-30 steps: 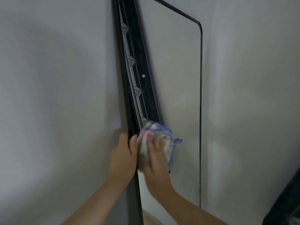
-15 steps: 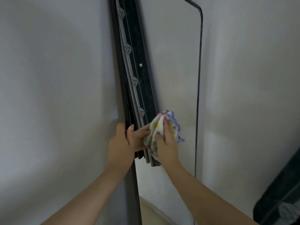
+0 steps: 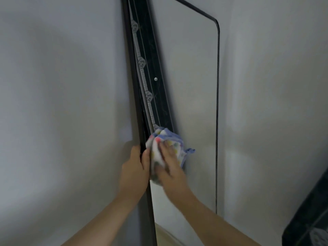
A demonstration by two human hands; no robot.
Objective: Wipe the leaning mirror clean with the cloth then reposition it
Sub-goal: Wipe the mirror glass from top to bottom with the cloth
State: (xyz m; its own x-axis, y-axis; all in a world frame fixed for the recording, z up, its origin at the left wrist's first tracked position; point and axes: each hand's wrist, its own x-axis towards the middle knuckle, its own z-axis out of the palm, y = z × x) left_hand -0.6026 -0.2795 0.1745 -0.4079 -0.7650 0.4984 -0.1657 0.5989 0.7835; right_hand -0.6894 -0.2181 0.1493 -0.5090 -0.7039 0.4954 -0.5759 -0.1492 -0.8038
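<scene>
Wiping the mirror's left side, frame steadied

Nearest to me, my left hand (image 3: 134,167) grips the dark left edge of the mirror (image 3: 195,86), with the thumb on the front of the frame and the fingers wrapped behind it. Just beside it, my right hand (image 3: 171,166) lies on the bunched cloth (image 3: 174,140), a white one with coloured spots and a blue border. The fingers are nearly straight and press the cloth flat against the glass low on the left side; the hand is motion-blurred, so I cannot tell whether the thumb hooks the fabric. Beyond the hands, the tall, thin-framed mirror with rounded corners leans against the pale wall (image 3: 62,103), and its glass reflects a dark patterned strip (image 3: 152,68) above the cloth. A dark patterned object (image 3: 310,213) sits at the lower right.
</scene>
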